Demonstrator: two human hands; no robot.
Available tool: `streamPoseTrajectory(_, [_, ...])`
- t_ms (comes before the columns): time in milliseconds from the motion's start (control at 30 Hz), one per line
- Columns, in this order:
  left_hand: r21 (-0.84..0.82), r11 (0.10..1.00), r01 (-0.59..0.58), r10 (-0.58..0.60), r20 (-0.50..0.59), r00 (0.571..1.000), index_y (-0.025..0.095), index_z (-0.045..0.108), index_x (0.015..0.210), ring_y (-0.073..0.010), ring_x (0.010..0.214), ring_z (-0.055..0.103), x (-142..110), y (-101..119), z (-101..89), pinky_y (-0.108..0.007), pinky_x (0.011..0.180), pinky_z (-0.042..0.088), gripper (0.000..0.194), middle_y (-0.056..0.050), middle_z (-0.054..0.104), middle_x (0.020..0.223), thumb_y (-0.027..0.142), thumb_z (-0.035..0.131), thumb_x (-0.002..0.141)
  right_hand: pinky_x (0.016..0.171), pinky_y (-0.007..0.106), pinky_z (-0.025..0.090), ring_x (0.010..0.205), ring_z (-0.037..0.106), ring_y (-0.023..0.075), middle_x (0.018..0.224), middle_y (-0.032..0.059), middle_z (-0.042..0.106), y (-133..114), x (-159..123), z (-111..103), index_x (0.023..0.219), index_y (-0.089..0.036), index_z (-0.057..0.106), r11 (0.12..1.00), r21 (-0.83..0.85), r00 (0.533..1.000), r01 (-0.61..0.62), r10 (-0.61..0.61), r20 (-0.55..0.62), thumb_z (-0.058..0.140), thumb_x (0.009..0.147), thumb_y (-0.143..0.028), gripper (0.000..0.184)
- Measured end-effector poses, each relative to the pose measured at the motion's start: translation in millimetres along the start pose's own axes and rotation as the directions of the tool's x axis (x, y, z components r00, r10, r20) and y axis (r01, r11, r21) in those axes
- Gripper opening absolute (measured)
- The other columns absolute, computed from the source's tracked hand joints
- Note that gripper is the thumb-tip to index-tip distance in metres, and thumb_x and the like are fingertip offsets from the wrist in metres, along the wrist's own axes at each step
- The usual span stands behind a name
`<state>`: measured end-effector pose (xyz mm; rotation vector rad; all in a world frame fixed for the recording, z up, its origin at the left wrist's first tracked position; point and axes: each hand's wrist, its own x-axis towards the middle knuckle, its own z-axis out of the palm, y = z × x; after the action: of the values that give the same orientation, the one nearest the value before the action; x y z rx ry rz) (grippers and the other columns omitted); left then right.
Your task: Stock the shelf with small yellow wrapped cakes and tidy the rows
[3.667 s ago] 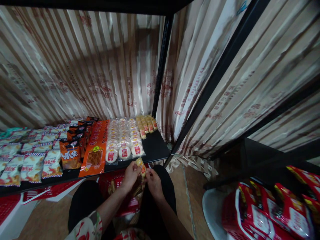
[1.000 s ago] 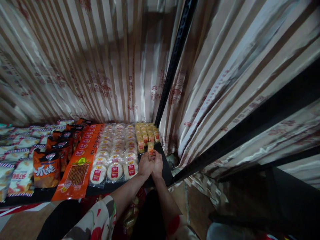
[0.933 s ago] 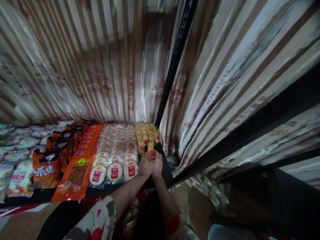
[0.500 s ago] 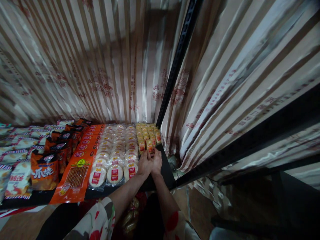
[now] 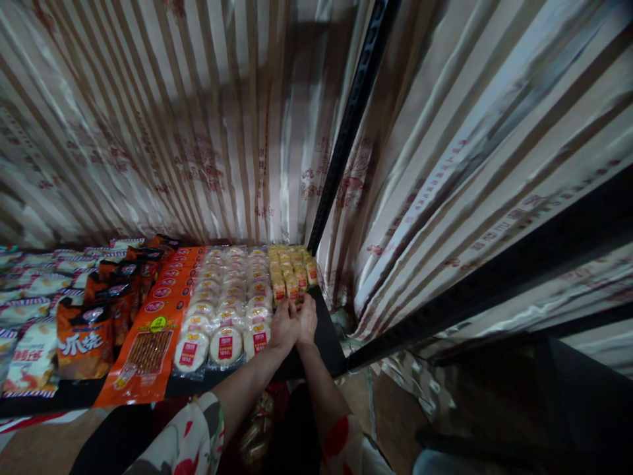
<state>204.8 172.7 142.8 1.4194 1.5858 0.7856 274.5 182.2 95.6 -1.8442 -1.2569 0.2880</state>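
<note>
Small yellow snack packets [image 5: 288, 258] with red labels stand in tight rows at the right end of a black shelf [image 5: 326, 330]. My left hand [image 5: 285, 326] and my right hand [image 5: 307, 318] are side by side in front of them, nearly touching. Their fingers are closed at the lower edge of the front middle yellow packet [image 5: 291, 286], which stands upright beside its neighbours. My fingertips are partly hidden behind my hands. Left of my wrists lie clear-wrapped round rice crackers [image 5: 226, 344] with red labels, in overlapping columns.
Orange flat packs of stick snacks [image 5: 151, 349], orange-black bags [image 5: 85, 343] and white snack bags [image 5: 33, 356] line the shelf to the left. A black perforated post [image 5: 346, 132] rises at the back corner. Pale printed sheeting [image 5: 222, 132] hangs behind; a black bar [image 5: 494, 280] slants at right.
The front yellow packet between my hands has moved slightly left and back, into line with the packets beside it. Both hands have shifted a little left with it.
</note>
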Motion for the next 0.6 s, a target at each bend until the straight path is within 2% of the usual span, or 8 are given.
streamPoseTrajectory(300, [-0.038, 0.999, 0.024, -0.023, 0.021, 1.000, 0.018, 0.057, 0.118, -0.0184, 0.124, 0.045, -2.3, 6.7, -4.4, -0.031, 0.107, 0.031, 0.034, -0.008, 0.052, 0.133, 0.026, 0.043, 0.088, 0.058, 0.023, 0.042, 0.068, 0.056, 0.0118, 0.095, 0.0028, 0.050, -1.0, 1.0, 2.2, 0.103, -0.021, 0.054, 0.989, -0.144, 0.998, -0.012, 0.020, 0.055, 0.044, 0.086, -0.033, 0.024])
streamPoseTrajectory(600, [-0.003, 1.000, 0.022, -0.022, 0.007, 1.000, 0.017, 0.057, 0.118, -0.0168, 0.124, 0.046, -1.4, 5.2, -4.5, -0.028, 0.106, 0.031, 0.034, -0.008, 0.053, 0.132, 0.022, 0.042, 0.088, 0.054, 0.022, 0.037, 0.060, 0.049, 0.0092, 0.089, 0.0008, 0.048, -4.9, -0.1, 5.4, 0.097, -0.020, 0.056, 0.974, -0.225, 1.000, -0.004, 0.008, 0.016, 0.045, 0.086, -0.033, 0.020])
